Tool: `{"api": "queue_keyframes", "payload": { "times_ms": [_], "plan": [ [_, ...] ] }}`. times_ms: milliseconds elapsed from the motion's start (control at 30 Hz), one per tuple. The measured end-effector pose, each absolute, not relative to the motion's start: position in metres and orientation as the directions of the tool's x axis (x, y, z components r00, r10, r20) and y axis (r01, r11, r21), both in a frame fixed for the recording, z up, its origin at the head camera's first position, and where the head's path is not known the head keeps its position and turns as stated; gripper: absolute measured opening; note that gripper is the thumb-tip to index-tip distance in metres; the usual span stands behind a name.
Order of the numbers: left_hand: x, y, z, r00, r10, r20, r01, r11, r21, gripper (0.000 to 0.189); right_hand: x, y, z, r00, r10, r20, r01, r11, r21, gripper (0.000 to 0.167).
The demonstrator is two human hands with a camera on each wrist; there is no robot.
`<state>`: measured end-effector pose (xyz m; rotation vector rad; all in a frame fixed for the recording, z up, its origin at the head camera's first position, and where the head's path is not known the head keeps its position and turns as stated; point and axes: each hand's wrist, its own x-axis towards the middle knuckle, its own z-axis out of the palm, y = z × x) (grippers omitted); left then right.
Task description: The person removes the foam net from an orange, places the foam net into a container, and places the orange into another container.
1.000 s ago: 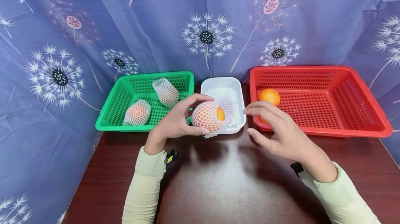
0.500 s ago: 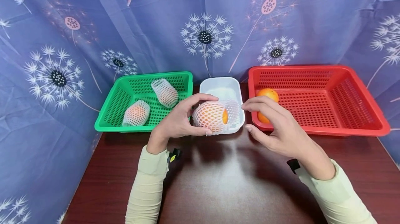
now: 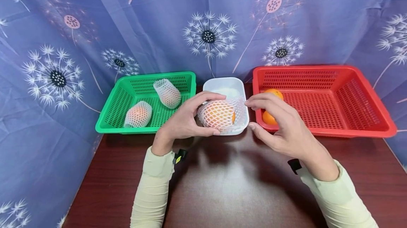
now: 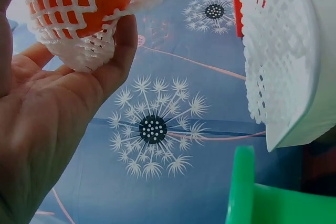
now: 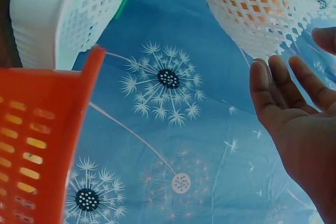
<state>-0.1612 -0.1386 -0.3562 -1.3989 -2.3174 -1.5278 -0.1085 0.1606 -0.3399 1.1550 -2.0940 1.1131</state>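
The left hand (image 3: pixel 187 117) is clamped round a round, bright orange fruit (image 3: pixel 217 112) in a diamond-mesh sleeve of white foam netting (image 3: pixel 239 111), held so that in the head view it covers the near part of a smooth white plastic tub with rounded corners (image 3: pixel 222 85). Bare peel shows toward 3 o'clock, where the mesh runs slack and frilly. The right hand (image 3: pixel 284 127) sits at 3 o'clock of the fruit, thumb and bent fingers apart, gripping nothing; fingertips just beside the loose mesh edge, can't tell contact. At 9-10 o'clock: a green plastic basket with slotted walls (image 3: pixel 127 131), holding two net-wrapped fruits (image 3: pixel 138 114). Around 3 o'clock, past the right hand: a longer, perforated red plastic basket (image 3: pixel 318 113), two bare oranges (image 3: pixel 269 117) near its 9 o'clock wall, partly hidden by that hand. More white mesh shows against the tub in both wrist views; how it lies is hard to make out. Left wrist view crops the fruit at 12 o'clock. Surface: glossy, dark red-brown wood-grain table (image 3: pixel 229 192), glare toward 6 o'clock. Backdrop: creased blue fabric curtain with dandelion print (image 3: pixel 152 16).
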Motion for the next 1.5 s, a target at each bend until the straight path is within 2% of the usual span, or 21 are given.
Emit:
{"api": "queue_keyframes", "payload": {
  "times_ms": [100,333,567,833,1100,1233,1400,1500],
  "plan": [
    [-0.161,-0.137,-0.356,-0.592,0.659,0.463,0.677,0.096,0.73,0.086,-0.108,0.16,-0.337,-0.503,-0.441,0.743,-0.864,0.286,-0.414,0.043],
    [-0.162,-0.135,-0.355,-0.603,0.658,0.45,0.64,0.062,0.766,0.087,-0.107,0.155,-0.332,-0.487,-0.426,0.763,-0.873,0.27,-0.406,0.044],
    [-0.163,-0.133,-0.354,-0.609,0.66,0.44,0.61,0.034,0.792,0.088,-0.107,0.147,-0.322,-0.448,-0.354,0.821,-0.893,0.226,-0.39,0.042],
    [-0.163,-0.133,-0.354,-0.612,0.66,0.436,0.586,0.008,0.811,0.086,-0.104,0.141,-0.315,-0.445,-0.307,0.841,-0.894,0.206,-0.398,0.038],
    [-0.161,-0.132,-0.354,-0.611,0.654,0.446,0.575,-0.022,0.818,0.085,-0.106,0.144,-0.322,-0.495,-0.403,0.77,-0.868,0.267,-0.419,0.026],
    [-0.159,-0.131,-0.352,-0.605,0.646,0.466,0.603,-0.011,0.798,0.084,-0.108,0.145,-0.327,-0.513,-0.436,0.739,-0.856,0.317,-0.408,0.03],
    [-0.157,-0.129,-0.35,-0.607,0.634,0.479,0.659,0.065,0.75,0.083,-0.11,0.145,-0.334,-0.515,-0.464,0.721,-0.854,0.346,-0.388,0.031],
    [-0.156,-0.129,-0.351,-0.612,0.628,0.481,0.674,0.096,0.733,0.084,-0.111,0.145,-0.338,-0.502,-0.48,0.719,-0.861,0.355,-0.364,0.037]
  ]
}}
